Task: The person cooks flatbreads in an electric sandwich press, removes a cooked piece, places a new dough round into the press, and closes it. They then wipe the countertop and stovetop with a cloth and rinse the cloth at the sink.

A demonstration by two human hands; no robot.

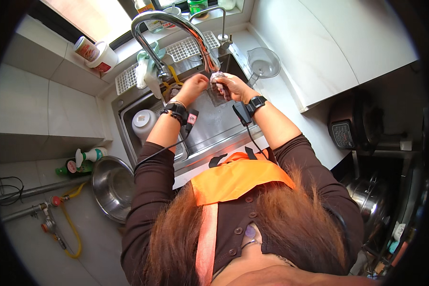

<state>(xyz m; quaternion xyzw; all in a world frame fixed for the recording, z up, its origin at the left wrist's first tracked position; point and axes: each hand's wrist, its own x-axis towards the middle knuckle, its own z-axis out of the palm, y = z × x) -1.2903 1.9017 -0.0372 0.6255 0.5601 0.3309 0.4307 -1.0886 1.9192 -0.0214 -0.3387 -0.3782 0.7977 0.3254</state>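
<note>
My right hand (237, 87) grips a wet, purplish-pink piece of raw food (220, 87), possibly squid or meat, above the stainless steel sink (214, 119). Just left of it is my left hand (192, 88), its fingers curled close together and apart from the piece. Whether something small is between those fingertips cannot be made out. A chrome gooseneck faucet (164, 15) arches over the sink behind both hands. Beyond my left wrist lies a similar purplish lump (173, 93) by a yellow handle or strap (174, 75), partly hidden.
A white bowl (144, 123) sits upside down at the sink's left side. Pale rubber gloves (148, 73) hang near the faucet. A clear plastic ladle (264, 64) lies on the right counter. A steel basin (113, 187) stands at lower left, a dark cooker (350, 125) at right.
</note>
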